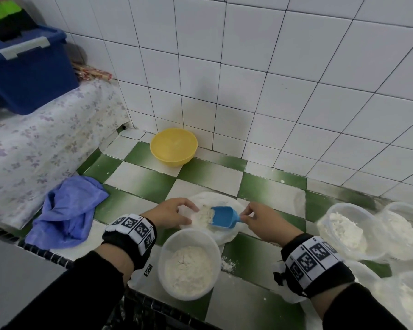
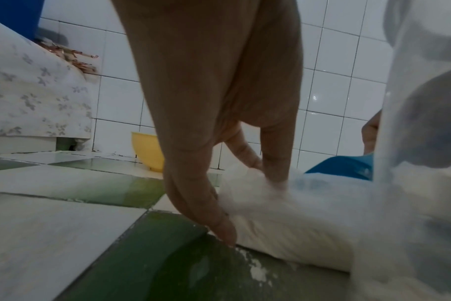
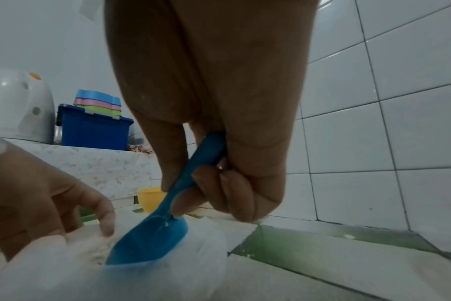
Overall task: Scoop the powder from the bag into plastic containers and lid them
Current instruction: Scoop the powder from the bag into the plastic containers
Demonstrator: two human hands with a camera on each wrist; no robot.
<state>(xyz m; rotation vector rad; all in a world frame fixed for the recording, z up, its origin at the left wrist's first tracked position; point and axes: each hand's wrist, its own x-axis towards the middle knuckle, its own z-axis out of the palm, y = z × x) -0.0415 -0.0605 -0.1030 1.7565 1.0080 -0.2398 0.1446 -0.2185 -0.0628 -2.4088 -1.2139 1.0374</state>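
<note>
A clear plastic bag (image 1: 221, 201) of white powder lies on the green-and-white tiled counter. My left hand (image 1: 171, 214) grips the bag's open edge (image 2: 255, 183) and holds its mouth up. My right hand (image 1: 260, 219) pinches the handle of a blue scoop (image 1: 223, 217), whose bowl (image 3: 147, 242) sits in the powder inside the bag. A round plastic container (image 1: 188, 260) filled with powder stands just in front of the bag, between my wrists. It has no lid on.
Several more powder-filled containers (image 1: 346, 229) stand at the right. An empty yellow bowl (image 1: 173, 146) sits by the tiled wall. A blue cloth (image 1: 67, 208) lies at the left, beside a floral-covered ledge with a blue bin (image 1: 26, 67). Spilled powder (image 1: 228, 264) dots the counter.
</note>
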